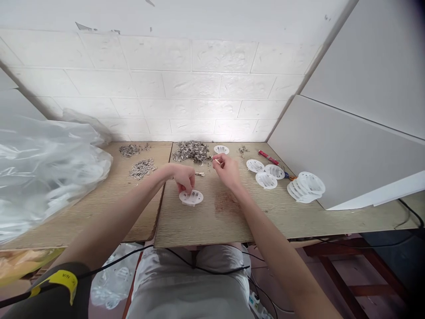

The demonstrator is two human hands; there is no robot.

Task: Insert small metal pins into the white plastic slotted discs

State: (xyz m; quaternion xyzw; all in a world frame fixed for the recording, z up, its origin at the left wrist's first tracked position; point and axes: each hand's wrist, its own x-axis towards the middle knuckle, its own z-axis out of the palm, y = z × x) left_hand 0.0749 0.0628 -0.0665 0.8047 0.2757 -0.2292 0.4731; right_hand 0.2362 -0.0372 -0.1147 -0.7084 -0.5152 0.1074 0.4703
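My left hand (185, 178) is bent down over a round white plastic disc (196, 199), its closed fingers gripping the far left edge. Small metal pieces sit in the slots of this disc. Near the large pile of small metal clips (192, 152), my right hand (227, 170) is closed in a pinch. A short pale stick-like thing (217, 162) shows at its fingertips, too small to name. Between the two hands lies a small metal piece (199, 174) with a golden tint.
Another white disc (221, 149) lies at the back. Several more discs (266, 180) and a disc stack (305, 188) are on the right, beside a red tube-shaped thing (268, 157). Two metal-part piles (142, 169) and a plastic bag (49, 173) occupy the left.
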